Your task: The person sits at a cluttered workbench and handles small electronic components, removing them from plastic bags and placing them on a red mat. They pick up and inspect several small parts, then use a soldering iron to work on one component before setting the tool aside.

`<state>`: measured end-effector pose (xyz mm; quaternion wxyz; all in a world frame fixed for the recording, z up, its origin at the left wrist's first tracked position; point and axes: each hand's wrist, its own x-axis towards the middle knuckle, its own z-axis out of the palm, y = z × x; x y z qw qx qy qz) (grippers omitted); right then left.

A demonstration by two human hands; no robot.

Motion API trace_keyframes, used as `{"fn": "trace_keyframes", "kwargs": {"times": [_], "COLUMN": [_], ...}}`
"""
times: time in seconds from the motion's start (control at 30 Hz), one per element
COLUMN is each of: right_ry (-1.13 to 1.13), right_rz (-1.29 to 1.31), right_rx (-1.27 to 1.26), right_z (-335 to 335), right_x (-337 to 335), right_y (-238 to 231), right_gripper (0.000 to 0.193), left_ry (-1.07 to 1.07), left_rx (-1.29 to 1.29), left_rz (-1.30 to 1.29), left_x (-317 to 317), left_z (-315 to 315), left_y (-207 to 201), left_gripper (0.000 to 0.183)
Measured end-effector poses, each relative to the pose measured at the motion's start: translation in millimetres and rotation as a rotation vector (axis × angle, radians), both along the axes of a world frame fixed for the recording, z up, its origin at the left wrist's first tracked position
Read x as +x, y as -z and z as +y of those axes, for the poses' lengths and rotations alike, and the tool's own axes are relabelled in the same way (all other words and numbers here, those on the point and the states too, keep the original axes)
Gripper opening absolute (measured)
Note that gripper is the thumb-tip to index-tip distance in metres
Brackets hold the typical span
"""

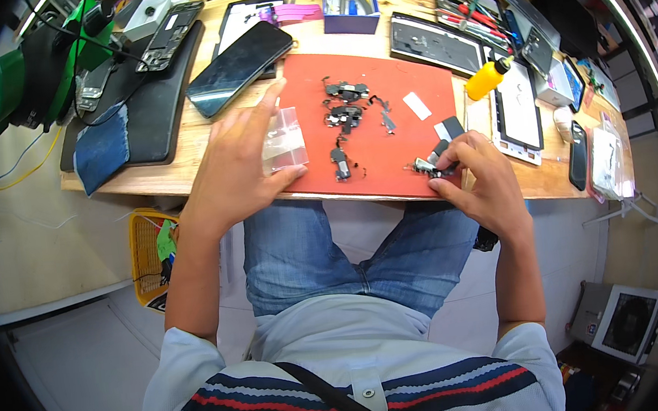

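Note:
My left hand point(237, 155) lies at the left edge of the orange-red mat point(404, 79), fingers stretched out and thumb apart. Beside its palm, partly under the fingers, is a small clear plastic bag point(287, 136). At the mat's near right corner my right hand point(484, 168) is closed, thumb and fingers pinching a small black-and-silver phone part point(427, 167). Several small dark phone parts point(346, 117) with thin flex cables lie in the mat's middle, one grey-black piece point(340, 165) nearer me. A white rectangular label point(417, 106) rests to their right.
A dark-screened phone point(240, 67) sits beyond my left hand, next to a black pad point(163, 130) with a blue cloth point(104, 148). A yellow bottle point(486, 79) stands right of the mat. Tools and opened devices crowd the far side. A yellow basket point(143, 251) is below the bench.

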<state>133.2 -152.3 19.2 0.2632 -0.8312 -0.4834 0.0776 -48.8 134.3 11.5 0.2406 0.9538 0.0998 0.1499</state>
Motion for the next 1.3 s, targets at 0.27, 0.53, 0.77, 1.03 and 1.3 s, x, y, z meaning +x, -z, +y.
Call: {"fn": "trace_keyframes", "kwargs": {"times": [0.27, 0.53, 0.77, 1.03, 1.3], "right_ry": [0.054, 0.02, 0.11, 0.083, 0.108], "right_rz": [-0.046, -0.077, 0.317, 0.454, 0.568], "right_rx": [0.065, 0.056, 0.255, 0.482, 0.54], "right_z": [0.9, 6.2, 11.4, 38.1, 36.1], "right_x": [-7.0, -6.0, -7.4, -16.3, -12.6], "right_y": [6.9, 6.4, 0.5, -28.4, -29.9], "right_gripper": [0.024, 0.017, 0.013, 0.02, 0.022], "left_ry": [0.034, 0.127, 0.164, 0.153, 0.1], "left_rx": [0.001, 0.05, 0.064, 0.049, 0.07], "left_rz": [-0.198, -0.318, -0.352, -0.36, -0.278], "left_x": [-4.8, -1.6, 3.1, 6.7, 0.3], "left_z": [-8.0, -17.0, -23.4, -35.6, -27.0], "left_y": [-10.5, -13.5, -5.8, -3.1, -0.7], "left_gripper": [0.1, 0.1, 0.096, 0.094, 0.09]}}
